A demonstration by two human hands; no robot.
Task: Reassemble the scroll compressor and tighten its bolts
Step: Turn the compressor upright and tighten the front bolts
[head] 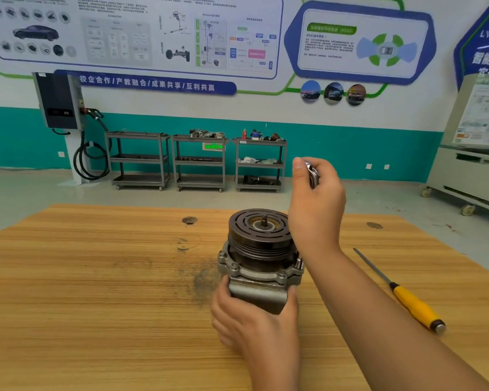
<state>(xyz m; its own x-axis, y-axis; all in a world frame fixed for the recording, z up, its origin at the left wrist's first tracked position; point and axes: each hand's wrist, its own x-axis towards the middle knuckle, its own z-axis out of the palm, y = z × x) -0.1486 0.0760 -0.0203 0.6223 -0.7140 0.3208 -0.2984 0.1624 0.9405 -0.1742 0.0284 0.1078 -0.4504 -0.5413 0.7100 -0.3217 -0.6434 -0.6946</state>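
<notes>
The scroll compressor (259, 258) stands upright on the wooden table (96, 292), its dark grooved pulley on top with a threaded shaft sticking up from the centre. Several bolts ring the grey flange below the pulley. My left hand (249, 320) grips the compressor's metal base from the near side. My right hand (316, 193) is raised above and to the right of the pulley, its fingers curled round a shiny metal tool (312, 174), mostly hidden in the hand.
A yellow-handled file (407, 300) lies on the table to the right of my right forearm. Dark grime marks the wood left of the compressor. Three grey shelf carts (199, 162) and a wall-mounted charger (60, 103) stand by the far wall.
</notes>
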